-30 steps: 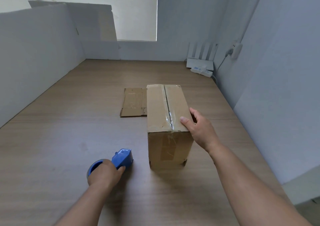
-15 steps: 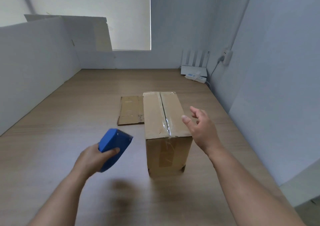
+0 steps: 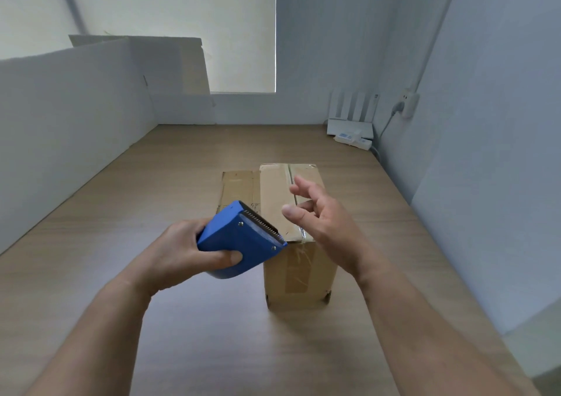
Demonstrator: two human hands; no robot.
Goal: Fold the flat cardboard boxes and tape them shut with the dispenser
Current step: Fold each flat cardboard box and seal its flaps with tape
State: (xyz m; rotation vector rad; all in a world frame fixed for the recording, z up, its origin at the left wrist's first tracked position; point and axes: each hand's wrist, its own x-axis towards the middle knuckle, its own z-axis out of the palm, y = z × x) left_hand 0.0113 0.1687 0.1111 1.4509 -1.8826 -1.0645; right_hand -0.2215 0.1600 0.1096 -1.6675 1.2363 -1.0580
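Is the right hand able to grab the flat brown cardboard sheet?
Probably yes, reaching over: the right hand hovers above the taped cardboard box, and the flat brown cardboard sheet lies beside it.

Two cardboard boxes are on the surface [image 3: 188,165]: one taped box [image 3: 300,271] and one flat box [image 3: 237,187]. There is one blue tape dispenser [image 3: 239,241]. Two hands show, the left hand [image 3: 182,253] and the right hand [image 3: 328,222]. There is one white router [image 3: 349,127] with four antennas, and one power strip [image 3: 353,140].
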